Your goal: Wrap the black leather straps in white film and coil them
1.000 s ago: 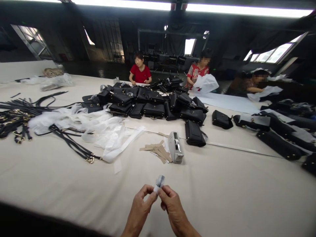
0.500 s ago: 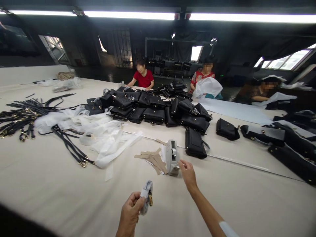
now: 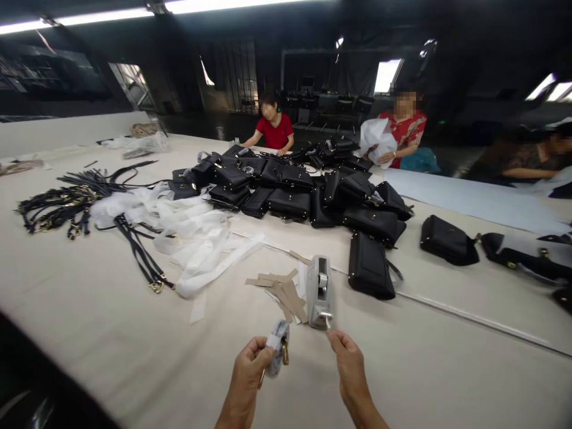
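My left hand [image 3: 251,368] is closed on a coiled strap [image 3: 277,348] wrapped in whitish material, with gold-coloured metal parts showing at its side. Just in front of the grey tape dispenser [image 3: 319,295], my right hand [image 3: 348,357] pinches the end of a short piece of clear tape [image 3: 328,324] that reaches to the dispenser's cutting edge. Brown card strips [image 3: 288,295] lie in a loose pile left of the dispenser.
Black bags [image 3: 288,202] are heaped across the middle of the table [image 3: 179,369]. White wrapping [image 3: 196,238] and black straps [image 3: 140,253] with gold clasps lie left. A lone bag [image 3: 447,239] sits right. People in red [image 3: 276,132] work at the far side.
My right hand has come down and back from beside the dispenser, now pinching tape. The view has turned right. The left hand still holds the wrapped strap.
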The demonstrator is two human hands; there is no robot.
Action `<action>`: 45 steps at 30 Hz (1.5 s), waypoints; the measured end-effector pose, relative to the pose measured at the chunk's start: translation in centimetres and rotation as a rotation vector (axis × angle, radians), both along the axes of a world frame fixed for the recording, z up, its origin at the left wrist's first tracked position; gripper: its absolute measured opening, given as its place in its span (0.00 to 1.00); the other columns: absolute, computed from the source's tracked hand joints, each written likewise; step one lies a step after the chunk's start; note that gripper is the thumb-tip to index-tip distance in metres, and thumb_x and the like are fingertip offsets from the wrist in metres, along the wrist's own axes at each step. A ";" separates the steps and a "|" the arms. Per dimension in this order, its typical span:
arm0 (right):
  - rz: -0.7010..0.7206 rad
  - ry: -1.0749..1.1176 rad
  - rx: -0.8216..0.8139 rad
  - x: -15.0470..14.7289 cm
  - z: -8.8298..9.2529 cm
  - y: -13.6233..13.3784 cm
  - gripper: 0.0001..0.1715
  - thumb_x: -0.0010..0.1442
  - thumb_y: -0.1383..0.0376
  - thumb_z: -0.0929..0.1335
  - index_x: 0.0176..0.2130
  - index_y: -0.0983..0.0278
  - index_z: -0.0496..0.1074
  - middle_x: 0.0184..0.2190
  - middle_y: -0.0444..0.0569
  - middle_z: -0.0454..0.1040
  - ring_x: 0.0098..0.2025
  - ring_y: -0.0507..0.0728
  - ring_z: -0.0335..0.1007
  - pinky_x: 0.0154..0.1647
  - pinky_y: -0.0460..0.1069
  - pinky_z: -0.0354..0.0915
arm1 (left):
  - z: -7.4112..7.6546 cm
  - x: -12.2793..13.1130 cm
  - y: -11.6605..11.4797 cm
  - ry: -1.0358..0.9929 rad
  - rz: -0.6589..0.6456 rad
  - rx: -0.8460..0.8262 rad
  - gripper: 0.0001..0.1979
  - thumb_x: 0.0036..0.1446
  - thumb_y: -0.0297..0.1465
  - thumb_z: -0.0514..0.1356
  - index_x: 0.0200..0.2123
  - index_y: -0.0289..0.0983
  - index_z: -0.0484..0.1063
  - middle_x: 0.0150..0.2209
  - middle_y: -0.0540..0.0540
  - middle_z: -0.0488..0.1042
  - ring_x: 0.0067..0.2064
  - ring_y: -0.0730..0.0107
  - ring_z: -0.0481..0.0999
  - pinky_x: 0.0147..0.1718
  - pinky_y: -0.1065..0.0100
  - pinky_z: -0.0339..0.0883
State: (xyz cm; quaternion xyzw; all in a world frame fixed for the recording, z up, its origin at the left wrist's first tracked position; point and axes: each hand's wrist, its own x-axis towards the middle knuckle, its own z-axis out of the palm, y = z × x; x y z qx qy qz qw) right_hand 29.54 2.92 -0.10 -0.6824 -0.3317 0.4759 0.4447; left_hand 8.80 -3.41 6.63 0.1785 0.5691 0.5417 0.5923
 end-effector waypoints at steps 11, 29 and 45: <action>0.397 0.131 -0.067 1.7 2.5 0.7 0.22 0.45 0.49 0.74 0.26 0.65 0.76 0.23 0.49 0.77 0.27 0.56 0.71 0.30 0.49 0.67 | 0.2 1.1 1.7 0.205 -0.152 0.053 0.11 0.43 0.37 0.66 0.26 0.35 0.71 0.22 0.49 0.73 0.24 0.71 0.65 0.25 0.71 0.56; 0.799 0.283 -0.031 -3.7 8.6 -2.7 0.18 0.49 0.56 0.75 0.23 0.67 0.73 0.19 0.44 0.74 0.19 0.50 0.65 0.23 0.45 0.62 | 2.9 0.0 -2.2 0.524 -0.146 0.126 0.04 0.47 0.31 0.62 0.25 0.38 0.70 0.24 0.50 0.70 0.28 0.67 0.68 0.29 0.69 0.61; 1.029 0.025 0.215 -5.2 10.8 -6.4 0.14 0.57 0.56 0.72 0.38 0.62 0.82 0.28 0.48 0.79 0.23 0.52 0.71 0.20 0.44 0.66 | 2.7 -0.3 -5.9 0.048 -0.209 0.040 0.12 0.44 0.36 0.66 0.26 0.35 0.68 0.21 0.49 0.75 0.21 0.74 0.68 0.22 0.72 0.56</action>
